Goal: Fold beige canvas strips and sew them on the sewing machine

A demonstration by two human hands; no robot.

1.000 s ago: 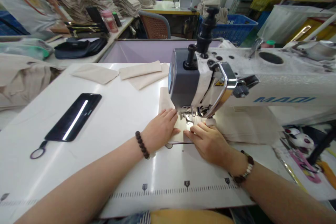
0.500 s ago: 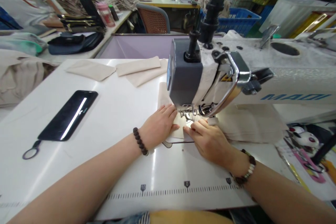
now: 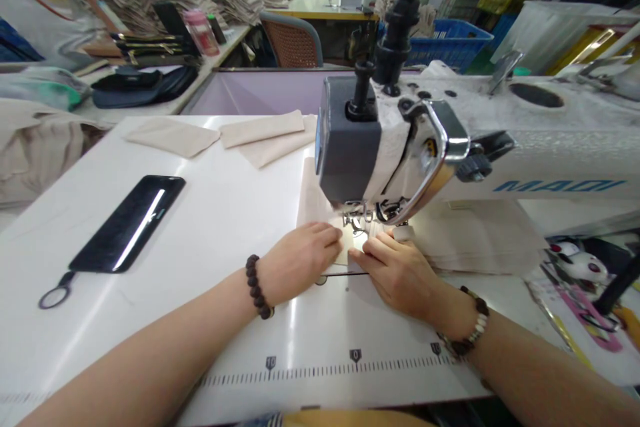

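A beige fabric piece (image 3: 311,195) lies under the presser foot of the sewing machine (image 3: 349,140). On its left part, just short of the foot, my left hand (image 3: 303,257) is closed, fingers curled together against the cloth. My right hand (image 3: 400,273) is on the other side of the needle area, thumb and fingers drawn together at the fabric's near edge. The fingers partly hide the cloth, and the needle tip is hard to make out. Behind my right hand, a stack of beige fabric pieces (image 3: 485,233) lies under the machine arm.
Loose beige pieces (image 3: 173,137) lie along the table's far edge. A black phone (image 3: 127,223) with a ring strap is at the left. At right are pink-handled scissors (image 3: 593,320). A printed ruler (image 3: 320,370) runs along the front; a blue basket (image 3: 445,47) stands behind.
My left hand has drawn back slightly toward me, and its fingers have gone from stretched out to curled. My right hand stays nearly in place beside the needle.
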